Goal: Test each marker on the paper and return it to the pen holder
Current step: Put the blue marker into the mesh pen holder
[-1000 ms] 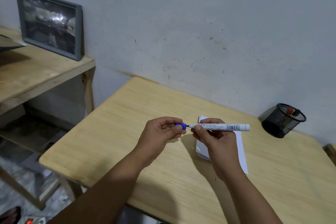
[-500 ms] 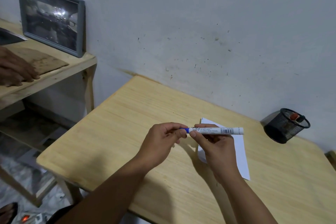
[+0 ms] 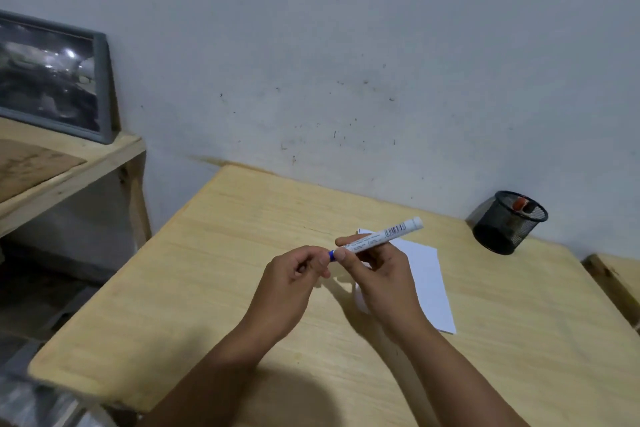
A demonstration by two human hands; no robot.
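Two hands meet over the middle of the table (image 3: 194, 288), and the gap between cap and barrel seen a second ago has closed. The right hand (image 3: 377, 274) grips the white marker (image 3: 379, 236) around its lower barrel, tail tilted up toward the back right corner. The left hand (image 3: 294, 270) pinches the blue cap (image 3: 331, 255) at the marker's near end, fingers curled tight around it. A second back the cap stood clear of the tip; now only a sliver of blue shows between the fingertips, so it looks pressed home. My read: this marker is being capped and should go to the holder next.

The paper (image 3: 429, 281) lies flat just beyond the right hand, partly covered by it, toward the table's right half. Whether any ink mark sits on it I can't tell; the visible part looks blank, and the wrist hides the rest. The black mesh pen holder (image 3: 505, 229) stands at the back right corner against the wall, well apart from the hands, with something red-topped poking up inside, too small to name surely. Also, the camera has tipped, and the picture frame (image 3: 55, 80) on the side shelf (image 3: 69, 170) is cut off at the left.
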